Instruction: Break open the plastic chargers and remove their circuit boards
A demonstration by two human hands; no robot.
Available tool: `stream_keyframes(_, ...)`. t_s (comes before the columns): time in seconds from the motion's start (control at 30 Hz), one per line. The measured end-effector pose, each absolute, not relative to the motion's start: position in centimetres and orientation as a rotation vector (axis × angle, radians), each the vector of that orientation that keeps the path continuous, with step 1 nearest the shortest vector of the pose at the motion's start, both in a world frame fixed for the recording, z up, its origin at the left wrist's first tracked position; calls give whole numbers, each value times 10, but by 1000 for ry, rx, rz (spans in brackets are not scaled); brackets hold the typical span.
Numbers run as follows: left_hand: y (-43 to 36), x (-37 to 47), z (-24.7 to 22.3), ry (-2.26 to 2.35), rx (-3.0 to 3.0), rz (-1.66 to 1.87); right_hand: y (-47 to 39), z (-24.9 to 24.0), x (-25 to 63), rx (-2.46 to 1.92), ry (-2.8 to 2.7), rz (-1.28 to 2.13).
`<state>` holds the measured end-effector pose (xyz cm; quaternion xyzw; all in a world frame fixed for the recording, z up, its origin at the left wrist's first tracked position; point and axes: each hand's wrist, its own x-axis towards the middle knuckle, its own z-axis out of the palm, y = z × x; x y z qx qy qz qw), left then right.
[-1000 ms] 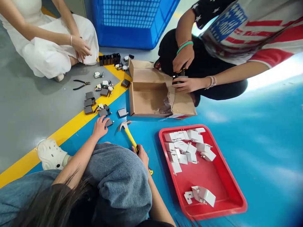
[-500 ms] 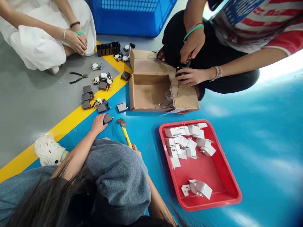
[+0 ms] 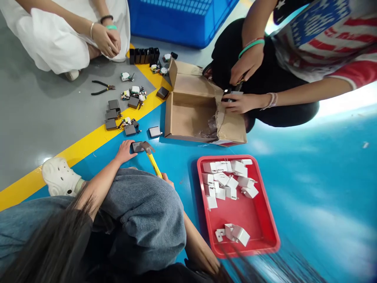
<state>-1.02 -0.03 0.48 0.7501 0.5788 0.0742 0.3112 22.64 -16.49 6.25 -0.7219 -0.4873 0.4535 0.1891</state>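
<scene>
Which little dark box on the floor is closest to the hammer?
The dark box the left hand holds by one end: the hammer head is at its other end. The others lie farther away, no hand on them.

I see L hand point(image 3: 125, 152) gripping dark-grey rectangular plastic case point(image 3: 136, 147), lower-L of open brown cardboard box point(image 3: 188, 112); R hand point(image 3: 168, 181) holds yellow-handled metal claw hammer point(image 3: 154, 164), also lower-L.
</scene>
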Motion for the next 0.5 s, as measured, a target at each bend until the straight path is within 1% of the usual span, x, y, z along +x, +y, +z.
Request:
stream_keyframes(0.1, -1, -11, -1, 1537, 1983, 201, -149, 84, 242, -1955, -1483, 1061)
stream_keyframes(0.17, 0, -11, -3, 1535, 1995, 216, -143, 88, 250, -1897, -1537, 872)
stream_keyframes(0.2, 0, -11, -4, 1533, 2000, 223, -142, 88, 253, -1886, -1554, 843)
stream_keyframes(0.23, 0, -10, -4, 1530, 2001, 223, -143, 86, 255, -1895, -1573, 878)
stream_keyframes(0.33, 0, -8, -4, 1518, 1994, 200, -149, 81, 257, -1947, -1630, 1121)
stream_keyframes(0.37, -1, -7, -3, 1508, 1995, 196, -150, 82, 257, -1958, -1639, 1134)
stream_keyframes(0.5, -3, -8, -2, 1507, 2003, 206, -145, 96, 260, -1962, -1634, 911)
